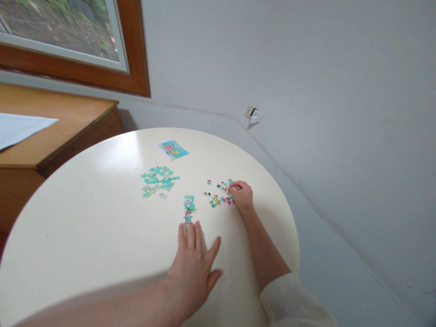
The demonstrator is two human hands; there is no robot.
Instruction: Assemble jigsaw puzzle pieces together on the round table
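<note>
My left hand (192,265) lies open on the table, its fingers spread. Its fingertips touch the lower end of a small joined strip of jigsaw puzzle (189,205), which shows a cartoon figure on turquoise. At the right, my right hand (242,196) is closed in a pinch over a pile of mixed pink, yellow and turquoise puzzle pieces (215,200). A small puzzle piece appears to be between its fingertips, mostly hidden by them. One pink piece (209,182) sits apart, left of that pile.
A heap of turquoise and pale green puzzle pieces (158,180) is on the round white table (102,222). Farther back lies a picture card (174,149). A wooden cabinet (68,113) with a white sheet (23,127) stands at left. Plugs (254,116) stick out from the wall.
</note>
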